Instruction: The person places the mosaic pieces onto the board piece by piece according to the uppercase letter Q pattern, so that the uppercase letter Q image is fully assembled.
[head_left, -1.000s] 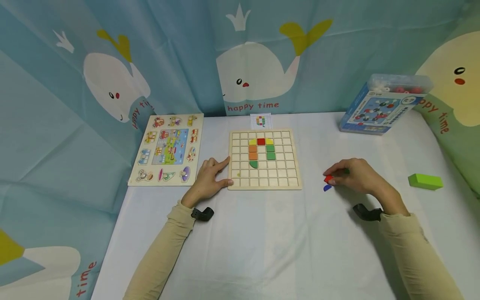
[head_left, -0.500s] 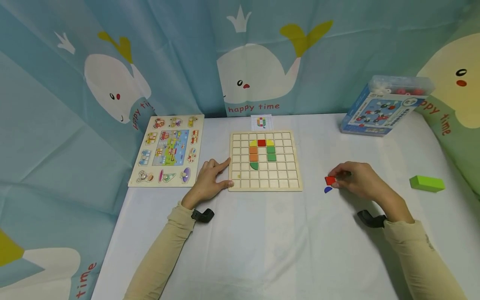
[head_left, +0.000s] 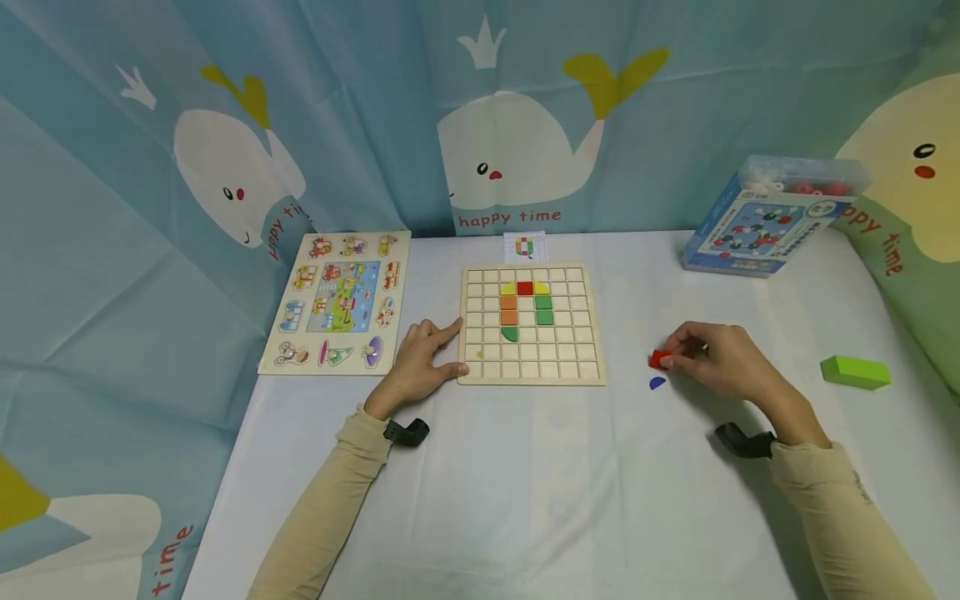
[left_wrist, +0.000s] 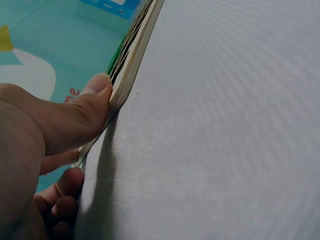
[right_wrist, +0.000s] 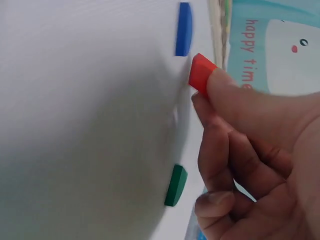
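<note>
A wooden grid board (head_left: 525,372) lies mid-table with red, orange, yellow and green pieces set in its cells. Against its left edge rest the thumb and index finger of my left hand (head_left: 418,358); the left wrist view shows the thumb (left_wrist: 85,112) touching the rim. My right hand (head_left: 716,354) pinches a small red block (right_wrist: 201,72) between thumb and fingertips, tilted, right of the board. On the cloth beside it lies a blue half-round piece (head_left: 657,383). A green piece (right_wrist: 176,185) lies under the right hand, hidden in the head view.
Behind the board lies a small pattern card (head_left: 525,247). To the left is a picture peg puzzle (head_left: 341,304). A blue box with a clear top (head_left: 765,225) stands at the back right, and a bright green block (head_left: 855,372) lies far right.
My right hand has shifted slightly right, and the red block now sits tilted in its fingertips. The green piece seen beside that hand earlier is covered in the head view. My left hand stays put.
</note>
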